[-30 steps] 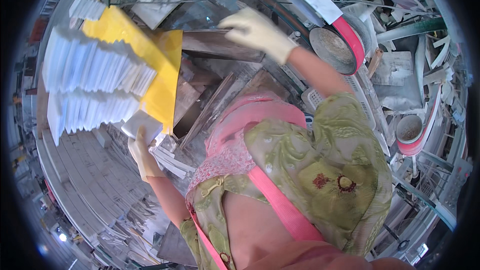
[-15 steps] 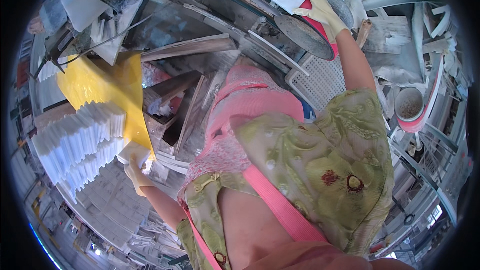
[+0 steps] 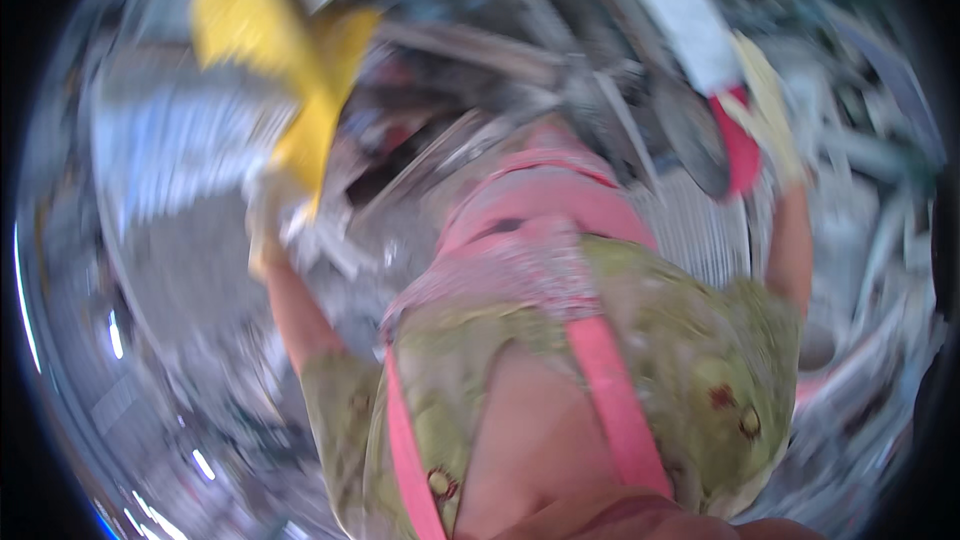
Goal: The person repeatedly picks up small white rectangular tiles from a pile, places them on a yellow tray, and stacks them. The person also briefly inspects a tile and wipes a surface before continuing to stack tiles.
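Motion smears the whole picture. My right hand (image 3: 770, 125), in a pale glove, rests at the end of a long white slab (image 3: 668, 15). Its thumb is spread from the other fingers, over the red belt edge (image 3: 738, 150) below the slab. At the left, my gloved left hand (image 3: 268, 218) is by the near end of a stack of thin white pieces (image 3: 185, 145), just under the tip of a yellow sheet (image 3: 315, 130). Its fingers are too blurred to show whether they hold a piece.
A dark round wheel (image 3: 690, 135) sits beside the belt end. Below it stands a pale slatted crate (image 3: 700, 225). Wooden boards (image 3: 470, 50) lie ahead of my pink apron (image 3: 550, 200). Blurred scraps crowd the right side.
My view has swung, so the stack and yellow sheet sit higher and further right. My right hand appears lower and further right, still at the slab's end. The white block at my left hand is no longer distinct.
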### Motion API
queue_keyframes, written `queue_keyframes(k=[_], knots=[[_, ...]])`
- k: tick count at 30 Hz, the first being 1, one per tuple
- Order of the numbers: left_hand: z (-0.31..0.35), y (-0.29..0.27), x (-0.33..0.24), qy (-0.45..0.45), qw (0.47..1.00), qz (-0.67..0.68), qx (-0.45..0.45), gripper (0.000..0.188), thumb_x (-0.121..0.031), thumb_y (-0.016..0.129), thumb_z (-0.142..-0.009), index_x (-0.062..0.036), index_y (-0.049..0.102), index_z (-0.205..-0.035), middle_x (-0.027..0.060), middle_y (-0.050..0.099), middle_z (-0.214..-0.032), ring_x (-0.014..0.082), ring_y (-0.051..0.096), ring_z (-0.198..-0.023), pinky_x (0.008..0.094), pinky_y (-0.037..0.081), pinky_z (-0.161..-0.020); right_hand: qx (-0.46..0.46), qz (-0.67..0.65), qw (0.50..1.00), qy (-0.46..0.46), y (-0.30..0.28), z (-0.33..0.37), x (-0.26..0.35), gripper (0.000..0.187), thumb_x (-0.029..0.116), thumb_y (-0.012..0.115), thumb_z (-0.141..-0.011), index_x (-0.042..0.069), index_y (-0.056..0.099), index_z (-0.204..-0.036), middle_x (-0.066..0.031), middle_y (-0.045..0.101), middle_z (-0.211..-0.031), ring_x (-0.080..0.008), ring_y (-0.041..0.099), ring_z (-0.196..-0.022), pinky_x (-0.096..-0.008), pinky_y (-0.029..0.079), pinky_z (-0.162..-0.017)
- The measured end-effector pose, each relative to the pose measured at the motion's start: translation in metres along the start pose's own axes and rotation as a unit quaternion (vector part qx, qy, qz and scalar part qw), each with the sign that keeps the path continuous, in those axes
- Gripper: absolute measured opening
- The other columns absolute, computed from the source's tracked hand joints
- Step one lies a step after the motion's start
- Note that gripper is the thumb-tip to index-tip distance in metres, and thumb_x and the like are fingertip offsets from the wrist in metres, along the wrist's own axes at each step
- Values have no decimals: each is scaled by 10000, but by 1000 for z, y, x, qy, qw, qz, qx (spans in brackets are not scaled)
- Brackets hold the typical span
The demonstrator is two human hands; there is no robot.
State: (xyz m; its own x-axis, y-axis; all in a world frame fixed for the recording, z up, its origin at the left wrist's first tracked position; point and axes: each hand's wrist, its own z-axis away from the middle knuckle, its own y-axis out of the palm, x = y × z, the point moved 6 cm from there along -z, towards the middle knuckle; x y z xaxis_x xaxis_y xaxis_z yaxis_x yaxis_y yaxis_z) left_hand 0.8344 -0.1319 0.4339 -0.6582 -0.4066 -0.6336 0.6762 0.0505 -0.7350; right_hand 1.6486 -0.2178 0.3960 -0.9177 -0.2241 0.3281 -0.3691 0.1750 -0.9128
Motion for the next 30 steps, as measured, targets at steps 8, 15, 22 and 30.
queue_keyframes(k=[8,15,22,30], knots=[[30,-13,-6,-60,991,119,-21,524,-453,608,-967,23,617,-1185,99,670,-938,151,595,-655,266,452,-597,-7,256,967,-1,48,-41,46,701,245,711,-914,18,437,-1518,-209,503,-1507,-378,473,-1387,-442,371,-1155],[23,-22,-11,-63,997,26,-37,598,-555,635,-926,-7,663,-1164,68,680,-918,122,631,-791,282,492,-796,-49,-14,998,25,14,-45,47,492,232,589,-1019,7,538,-1454,-203,548,-1467,-346,543,-1330,-400,431,-1104],[-2,-38,2,-106,983,-121,94,671,-516,676,-901,-53,553,-1372,95,703,-1063,201,679,-886,338,530,-810,-27,-115,991,66,33,-88,21,468,-6,566,-973,51,575,-1437,-156,598,-1404,-276,580,-1269,-363,442,-1098],[29,-10,-31,-48,878,-477,-13,1083,-490,791,-806,-190,137,-1615,212,709,-1188,391,723,-1004,475,594,-811,36,233,968,-85,52,-86,8,613,177,679,-944,78,467,-1511,-175,519,-1502,-307,478,-1402,-426,385,-1130]])
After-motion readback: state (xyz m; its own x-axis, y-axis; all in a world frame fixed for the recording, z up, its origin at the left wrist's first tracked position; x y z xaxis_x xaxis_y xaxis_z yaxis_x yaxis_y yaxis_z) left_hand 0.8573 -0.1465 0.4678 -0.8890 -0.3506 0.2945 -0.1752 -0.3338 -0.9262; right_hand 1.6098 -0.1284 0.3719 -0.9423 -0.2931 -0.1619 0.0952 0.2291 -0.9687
